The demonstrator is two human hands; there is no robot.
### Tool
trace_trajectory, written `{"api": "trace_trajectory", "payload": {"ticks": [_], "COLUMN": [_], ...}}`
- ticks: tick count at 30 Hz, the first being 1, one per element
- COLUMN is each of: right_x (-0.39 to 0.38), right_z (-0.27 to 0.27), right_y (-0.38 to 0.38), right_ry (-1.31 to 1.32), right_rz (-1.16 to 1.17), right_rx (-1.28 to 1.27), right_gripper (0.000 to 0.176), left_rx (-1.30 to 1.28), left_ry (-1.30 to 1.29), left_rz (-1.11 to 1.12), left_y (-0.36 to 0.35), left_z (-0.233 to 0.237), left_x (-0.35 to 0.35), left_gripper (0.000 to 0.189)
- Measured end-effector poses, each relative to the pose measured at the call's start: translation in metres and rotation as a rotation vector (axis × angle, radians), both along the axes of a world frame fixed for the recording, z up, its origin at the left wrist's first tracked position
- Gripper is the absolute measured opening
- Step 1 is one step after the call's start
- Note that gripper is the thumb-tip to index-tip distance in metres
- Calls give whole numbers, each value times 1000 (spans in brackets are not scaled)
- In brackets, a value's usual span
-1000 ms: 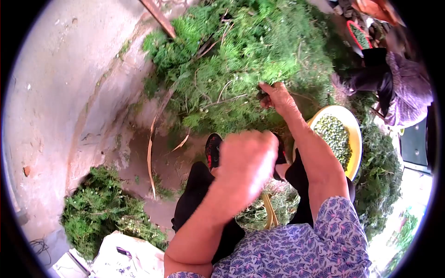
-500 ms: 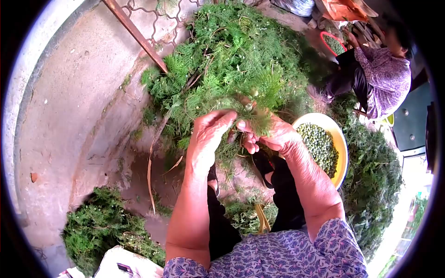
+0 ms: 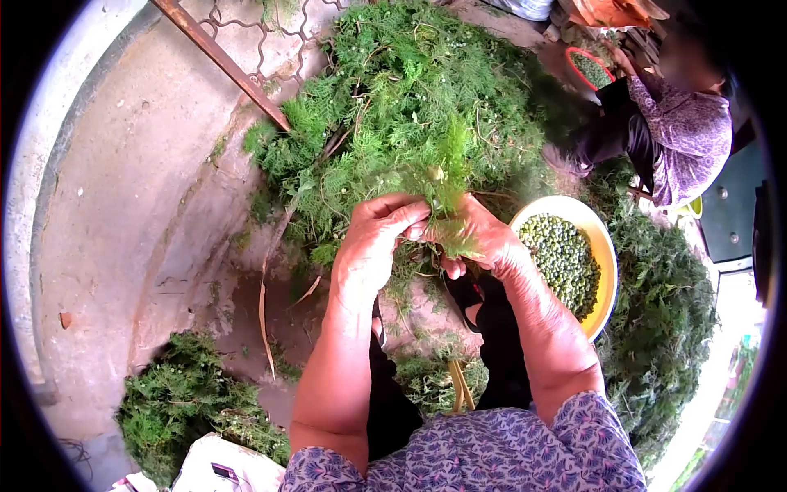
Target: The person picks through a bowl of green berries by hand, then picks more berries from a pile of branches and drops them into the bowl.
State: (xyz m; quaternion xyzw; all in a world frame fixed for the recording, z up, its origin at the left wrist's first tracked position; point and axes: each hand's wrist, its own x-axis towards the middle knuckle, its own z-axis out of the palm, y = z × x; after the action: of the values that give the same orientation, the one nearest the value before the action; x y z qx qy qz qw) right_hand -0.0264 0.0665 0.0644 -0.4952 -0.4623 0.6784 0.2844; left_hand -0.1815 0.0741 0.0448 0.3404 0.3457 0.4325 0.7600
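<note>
A feathery green conifer sprig (image 3: 451, 172) with small pale cones stands up between my two hands, above the big leafy heap. Wrapped round its lower part are the fingers of my right hand (image 3: 485, 235), closed on it. My left hand (image 3: 379, 234) meets it from the other side, thumb and fingers pinched together at the sprig. What lies exactly between those left fingertips is partly hidden. Beside my right forearm stands a yellow basin (image 3: 607, 271) holding many small green cones (image 3: 561, 262).
A large heap of cut conifer branches (image 3: 410, 90) lies in front; more greenery (image 3: 664, 312) is at right and a smaller pile (image 3: 184, 402) at lower left. Another person (image 3: 684, 139) sits at upper right near a red-rimmed basket (image 3: 592, 56). A wooden bar (image 3: 221, 61) slants at upper left.
My left hand has moved slightly right, closer to my right hand, and its fingers now meet at the sprig. The sprig's tip has swung left and stands more upright.
</note>
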Motion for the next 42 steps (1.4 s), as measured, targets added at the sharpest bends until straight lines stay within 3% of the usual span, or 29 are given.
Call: {"api": "trace_trajectory", "payload": {"ticks": [4,8,10,12,13,14,17,21,24,25,28,32,34,36,40,42], "right_x": [5,5,11,16,21,20,26,10,10,12,13,12,16,21,14,13], "right_z": [3,10,9,16,11,10,10,2,-10,-13,-11,-13,-11,-12,-4,-12], "right_y": [1,-6,0,-1,2,6,6,2,8,14,11,10,9,10,4,6], "right_ry": [75,141,148,120,39,-176,-195,-199,-487,-430,-319,-261,-328,-81,42,99], "right_rz": [62,-65,-20,-158,-193,-405,-688,-508,-401,-343,-262,-218,-210,-138,-343,-358], "right_rx": [0,59,-51,59,200,194,691,736,861,900,746,808,713,521,267,285], "right_gripper": [90,87,84,76,58,46,22,10,26,29,28,29,29,26,14,18], "left_rx": [9,76,100,157,224,293,290,282,285,300,260,201,231,303,83,92], "left_ry": [-70,-77,-65,4,47,89,72,49,28,15,112,276,232,142,13,70], "left_rz": [-35,-1,160,263,321,378,390,440,439,417,310,273,280,301,221,188], "left_y": [0,-2,-5,-2,-2,-1,-4,-5,-5,-4,-6,-6,-6,-5,-6,-7], "left_z": [0,-7,-3,-13,-13,-14,-14,-13,-18,-19,-11,-14,-16,-16,-9,-5], "left_x": [-1,7,12,12,11,11,10,18,19,20,22,21,21,22,19,17], "left_gripper": [6,6,16,16,16,16,10,2,4,8,11,14,13,11,3,2]}}
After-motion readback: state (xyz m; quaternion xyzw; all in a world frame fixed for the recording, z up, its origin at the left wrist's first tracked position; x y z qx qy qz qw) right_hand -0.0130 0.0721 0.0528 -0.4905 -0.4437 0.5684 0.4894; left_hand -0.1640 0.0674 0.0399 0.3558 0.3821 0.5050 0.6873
